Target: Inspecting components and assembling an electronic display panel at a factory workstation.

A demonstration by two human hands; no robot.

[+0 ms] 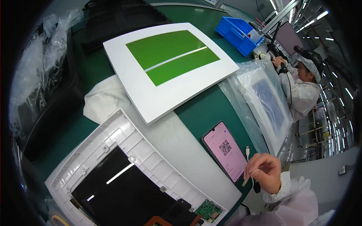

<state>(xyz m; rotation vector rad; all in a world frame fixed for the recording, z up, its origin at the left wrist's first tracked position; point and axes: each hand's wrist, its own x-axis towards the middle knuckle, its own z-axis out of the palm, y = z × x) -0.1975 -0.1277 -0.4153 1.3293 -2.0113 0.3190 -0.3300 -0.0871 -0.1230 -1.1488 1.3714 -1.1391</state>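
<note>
My right hand is at the lower right, its thumb and fingers pinched together. Below the fingertips shows a thin, pale yellowish strip, too small to name more closely. Just left of this hand lies a phone with a pink screen showing a square code. A white cable plug sticks up beside the knuckles. In front of me rests an open white plastic housing, ribbed inside, with a black panel and a small green circuit board. My left hand is out of the picture.
A white-framed display with a green screen lies beyond the housing. White foam sheet and cloth lie beneath. Another white frame sits in clear plastic. A blue bin stands far right, near a co-worker. Plastic wrap fills the left.
</note>
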